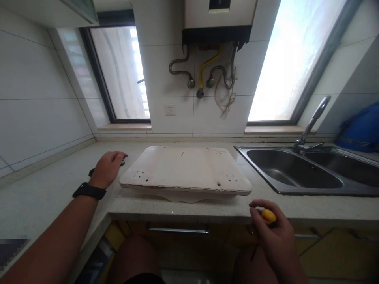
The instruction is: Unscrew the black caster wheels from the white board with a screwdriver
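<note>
A white board (pixel 183 167) with rounded corners lies on the counter, raised on a part with a curved lower edge. Groups of small holes mark its corners, and its front edge is cracked. To its left, my left hand (pixel 108 167), wearing a black watch, reaches down over small dark pieces (pixel 91 172) on the counter. Its fingers are curled together, and the tips are partly hidden. My right hand (pixel 274 232) is closed around a screwdriver (pixel 268 215) with a yellow handle, in front of the counter's edge. The thin shaft points downward.
A steel double sink (pixel 293 169) with a faucet (pixel 310 122) is set into the counter at right. A blue object (pixel 359 128) stands beyond it. A water heater (pixel 219 23) with pipes hangs on the tiled wall. Drawer handles (pixel 177 230) sit below the counter edge.
</note>
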Demonstrator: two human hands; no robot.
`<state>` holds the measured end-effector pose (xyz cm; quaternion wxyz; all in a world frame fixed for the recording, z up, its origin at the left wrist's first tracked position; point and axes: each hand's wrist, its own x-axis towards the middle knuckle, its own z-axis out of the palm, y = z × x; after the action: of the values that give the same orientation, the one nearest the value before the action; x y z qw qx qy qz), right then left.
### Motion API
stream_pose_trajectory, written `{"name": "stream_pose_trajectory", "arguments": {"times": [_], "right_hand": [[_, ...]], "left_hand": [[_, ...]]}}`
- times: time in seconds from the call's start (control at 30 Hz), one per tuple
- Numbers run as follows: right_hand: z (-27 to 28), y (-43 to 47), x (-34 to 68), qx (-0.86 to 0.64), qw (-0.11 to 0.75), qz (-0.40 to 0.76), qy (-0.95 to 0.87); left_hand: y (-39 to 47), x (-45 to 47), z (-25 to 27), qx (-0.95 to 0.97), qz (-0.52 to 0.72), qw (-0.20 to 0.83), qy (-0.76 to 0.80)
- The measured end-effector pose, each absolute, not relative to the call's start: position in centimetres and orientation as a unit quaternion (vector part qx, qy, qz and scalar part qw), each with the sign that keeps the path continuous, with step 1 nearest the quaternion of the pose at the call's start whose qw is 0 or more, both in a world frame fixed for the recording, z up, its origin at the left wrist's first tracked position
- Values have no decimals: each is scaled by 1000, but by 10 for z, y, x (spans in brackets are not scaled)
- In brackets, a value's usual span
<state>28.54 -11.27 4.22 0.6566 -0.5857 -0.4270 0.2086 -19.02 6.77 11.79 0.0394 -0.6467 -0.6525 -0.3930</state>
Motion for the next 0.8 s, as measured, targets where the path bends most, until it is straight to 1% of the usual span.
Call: {"name": "stream_pose_trajectory", "arguments": {"times": [0.1,0.17,0.2,0.33,0.43,0.6,0.8], "right_hand": [[60,-92,314,-572,682,288,-354],[69,-74,326,-571,676,334,-326],[72,-65,331,-564,667,377,-309],[78,-35,338,-539,630,471,-303],[78,-24,342,-529,597,523,-300],[75,-23,347,-518,574,551,-314],[71,-33,346,-517,582,536,-326]], "left_hand": [[42,-167,147,-723,-344,18,-599],[21,-148,160,-788,-277,12,-549],[10,-139,164,-814,-248,16,-525],[-22,-101,165,-893,-164,20,-419],[-33,-79,155,-921,-147,37,-360],[-32,-61,139,-927,-117,54,-352],[-23,-57,134,-919,-127,128,-351]]}}
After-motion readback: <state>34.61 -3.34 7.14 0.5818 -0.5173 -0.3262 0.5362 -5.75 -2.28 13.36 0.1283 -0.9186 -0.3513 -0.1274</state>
